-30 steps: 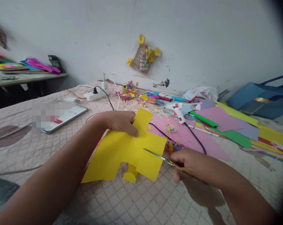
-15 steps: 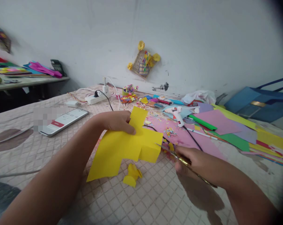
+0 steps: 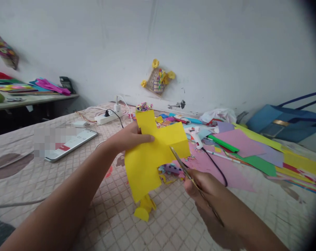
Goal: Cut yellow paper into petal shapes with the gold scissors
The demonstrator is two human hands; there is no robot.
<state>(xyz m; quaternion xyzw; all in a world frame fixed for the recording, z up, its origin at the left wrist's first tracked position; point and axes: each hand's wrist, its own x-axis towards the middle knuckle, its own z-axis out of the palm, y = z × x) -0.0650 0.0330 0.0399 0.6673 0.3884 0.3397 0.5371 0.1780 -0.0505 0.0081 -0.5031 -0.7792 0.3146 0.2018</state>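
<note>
A sheet of yellow paper (image 3: 144, 160) with stepped, cut edges is pinched in my left hand (image 3: 129, 137), thumb on top. My right hand (image 3: 205, 184) is closed around gold-coloured scissors (image 3: 182, 164). Their blades point up and left and lie against the sheet's right side, by a partly cut flap (image 3: 177, 148). Whether the blades are apart is hard to see. Below the sheet, curled yellow paper pieces (image 3: 144, 211) lie on the quilted tablecloth (image 3: 113, 216).
A phone (image 3: 74, 143) lies at left, with a white power strip (image 3: 108, 118) behind it. A glue gun (image 3: 195, 136) with a black cord rests at right among coloured paper sheets (image 3: 246, 143). A blue bag (image 3: 288, 118) stands at the far right.
My left hand has turned and lifted the yellow sheet, its lower part swinging right. The scissors have moved left and now touch the sheet, pointing more steeply upward.
</note>
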